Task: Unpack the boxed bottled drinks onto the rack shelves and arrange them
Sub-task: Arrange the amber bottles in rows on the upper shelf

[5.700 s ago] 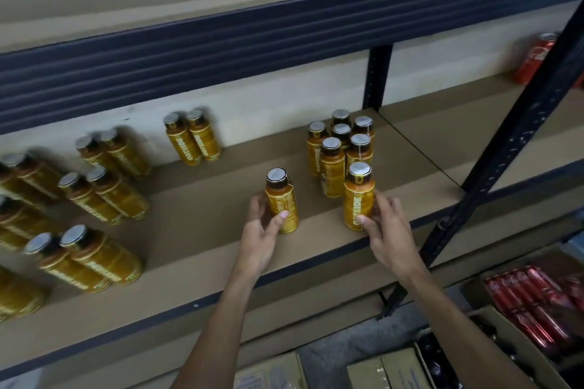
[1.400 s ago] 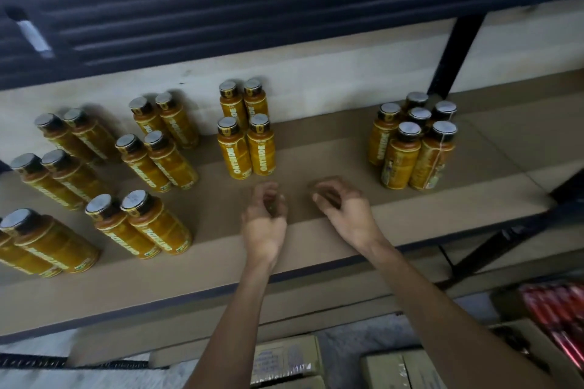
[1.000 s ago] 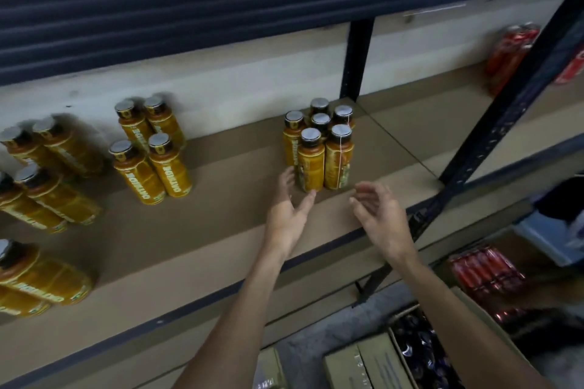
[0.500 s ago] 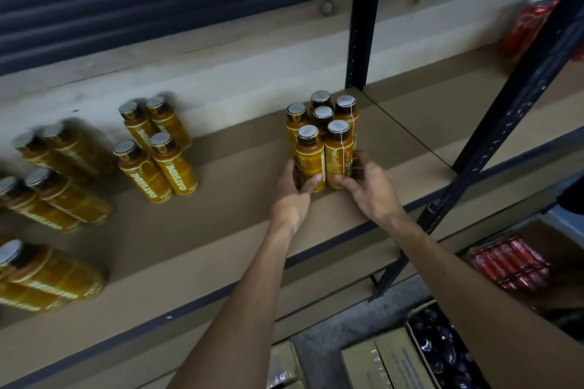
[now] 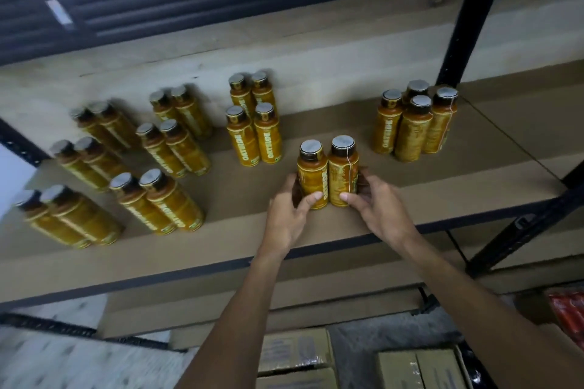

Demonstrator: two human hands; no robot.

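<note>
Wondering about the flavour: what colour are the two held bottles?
The bottles are orange-yellow with silver caps; the head view shows it best.

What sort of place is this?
Probably a stockroom or shop back room: a steel rack with board shelves, identical orange bottles lined up in pairs, cardboard cartons below. The left hand grips the left front bottle, the right hand the right front bottle.

Front strip of shelf open. Right: four-bottle cluster blocks. Left: bottle square crowds. Gap between them clear to back wall. Far right, black upright bars way.
</note>
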